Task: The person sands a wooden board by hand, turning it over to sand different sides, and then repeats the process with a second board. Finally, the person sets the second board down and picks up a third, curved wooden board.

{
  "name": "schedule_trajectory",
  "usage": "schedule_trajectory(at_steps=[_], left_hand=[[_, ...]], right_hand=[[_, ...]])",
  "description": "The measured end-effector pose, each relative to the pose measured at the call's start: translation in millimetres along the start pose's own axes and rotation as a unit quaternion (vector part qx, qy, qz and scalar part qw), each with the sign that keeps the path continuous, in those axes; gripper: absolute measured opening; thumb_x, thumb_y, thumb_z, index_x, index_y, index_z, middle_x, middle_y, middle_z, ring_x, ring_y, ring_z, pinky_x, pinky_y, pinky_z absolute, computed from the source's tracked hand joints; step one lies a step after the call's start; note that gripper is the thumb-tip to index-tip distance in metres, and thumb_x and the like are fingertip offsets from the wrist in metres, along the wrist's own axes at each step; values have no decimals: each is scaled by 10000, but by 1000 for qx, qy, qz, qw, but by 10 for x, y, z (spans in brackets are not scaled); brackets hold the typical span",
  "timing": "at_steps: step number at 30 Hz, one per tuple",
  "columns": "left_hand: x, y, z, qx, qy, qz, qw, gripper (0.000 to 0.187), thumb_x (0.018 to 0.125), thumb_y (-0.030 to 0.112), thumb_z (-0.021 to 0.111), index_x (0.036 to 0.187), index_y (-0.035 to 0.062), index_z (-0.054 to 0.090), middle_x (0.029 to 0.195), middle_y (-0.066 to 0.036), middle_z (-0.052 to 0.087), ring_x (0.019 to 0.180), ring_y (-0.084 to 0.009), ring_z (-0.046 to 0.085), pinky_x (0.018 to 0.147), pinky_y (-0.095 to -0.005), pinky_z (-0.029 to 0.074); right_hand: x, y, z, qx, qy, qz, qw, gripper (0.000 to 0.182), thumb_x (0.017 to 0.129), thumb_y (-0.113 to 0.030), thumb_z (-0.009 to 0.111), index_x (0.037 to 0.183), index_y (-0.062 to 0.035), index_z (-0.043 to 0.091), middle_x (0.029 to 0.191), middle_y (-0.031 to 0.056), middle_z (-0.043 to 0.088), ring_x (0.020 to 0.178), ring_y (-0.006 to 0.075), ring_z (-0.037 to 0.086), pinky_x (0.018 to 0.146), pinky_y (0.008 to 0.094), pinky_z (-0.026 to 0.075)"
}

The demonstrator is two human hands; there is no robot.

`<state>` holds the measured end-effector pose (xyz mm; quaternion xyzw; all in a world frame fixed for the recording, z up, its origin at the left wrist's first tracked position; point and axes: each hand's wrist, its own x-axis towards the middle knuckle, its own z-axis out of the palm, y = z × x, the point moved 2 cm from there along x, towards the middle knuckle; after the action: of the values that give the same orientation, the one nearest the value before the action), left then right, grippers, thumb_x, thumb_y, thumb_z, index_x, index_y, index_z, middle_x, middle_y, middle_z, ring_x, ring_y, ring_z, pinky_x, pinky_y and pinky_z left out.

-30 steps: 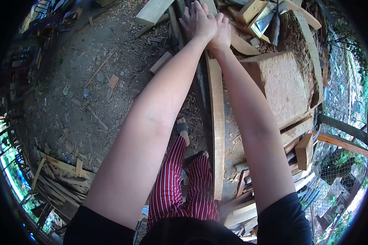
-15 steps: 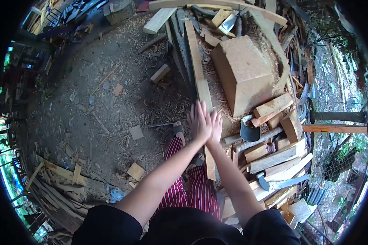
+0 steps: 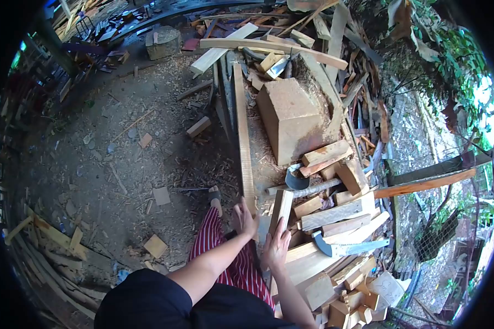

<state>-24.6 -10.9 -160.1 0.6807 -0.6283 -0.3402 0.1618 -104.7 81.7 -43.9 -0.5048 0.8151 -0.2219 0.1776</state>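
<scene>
My left hand (image 3: 246,220) is over the near end of the long narrow wooden plank (image 3: 241,131), its fingers loosely apart and partly curled, holding nothing visible. To its right, my right hand (image 3: 277,249) has its fingers and thumb around the lower end of a short wooden block (image 3: 281,205). The block tilts slightly, its upper end pointing away from me and overlapping a round stick (image 3: 318,187). A dark curved blade (image 3: 297,179) lies just beyond the block. My two hands are apart.
A large angular wooden block (image 3: 291,118) sits beyond my hands. Stacked offcuts (image 3: 335,214) and a handsaw (image 3: 359,248) lie at the right. Small blocks (image 3: 340,312) are heaped at the lower right. Wood chips and a square offcut (image 3: 156,247) lie on the ground at left.
My hands have come apart and moved nearer my body. My right hand has left the plank and closed on the short block. The view has shifted, so the workbench things appear farther left.
</scene>
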Motion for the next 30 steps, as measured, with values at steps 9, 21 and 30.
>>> schedule_trajectory(at_steps=[9,21,30], left_hand=[[-62,326,-313,44,-13,-70,996,839,727,128,696,1436,61,253,1179,-186,407,1077,-376,457,889,-467,439],[-736,204,-242,-411,-168,-40,895,609,892,82,594,1411,-20,294,1253,-159,508,1125,-224,527,921,-329,449],[190,216,-65,-359,-102,-83,924,512,916,234,612,1335,-20,464,1127,-179,568,1039,-253,552,923,-360,426]], right_hand=[[-62,116,-381,54,76,11,996,735,865,-46,542,1483,21,150,1030,258,432,932,387,442,862,469,369],[428,-37,-441,67,88,-32,993,726,878,-47,523,1497,-4,145,1025,246,452,933,385,454,871,449,372],[402,19,-352,81,94,-18,992,705,893,-41,510,1503,-34,157,1106,256,462,1006,394,469,913,449,377]])
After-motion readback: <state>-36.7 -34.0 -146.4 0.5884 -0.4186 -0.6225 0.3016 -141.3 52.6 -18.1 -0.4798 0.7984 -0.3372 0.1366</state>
